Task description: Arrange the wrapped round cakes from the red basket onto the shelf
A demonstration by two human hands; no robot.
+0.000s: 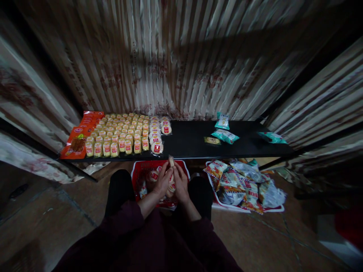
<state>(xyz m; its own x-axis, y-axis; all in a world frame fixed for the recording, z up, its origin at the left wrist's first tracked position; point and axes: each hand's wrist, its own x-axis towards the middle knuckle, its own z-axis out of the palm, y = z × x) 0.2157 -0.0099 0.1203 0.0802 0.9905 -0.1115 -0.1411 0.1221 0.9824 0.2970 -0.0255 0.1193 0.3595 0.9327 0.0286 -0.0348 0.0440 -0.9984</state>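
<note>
My left hand [162, 182] and my right hand [180, 182] meet in front of me, fingers pinched together on one small wrapped snack [171, 161] held upright between them. Below the hands, between my knees, sits a red basket [141, 170] with several round wrapped cakes in it. Just beyond is a low black shelf [189, 140]. On its left stand rows of small yellow wrapped cakes [119, 133] and a column of round cakes with red labels [157, 135].
Orange flat packets [81, 133] lie at the shelf's far left. Teal packets [225, 135] and one more [272, 138] lie on its right. A white tray of mixed snack bags [244, 186] sits on the floor at right. Striped curtains hang behind.
</note>
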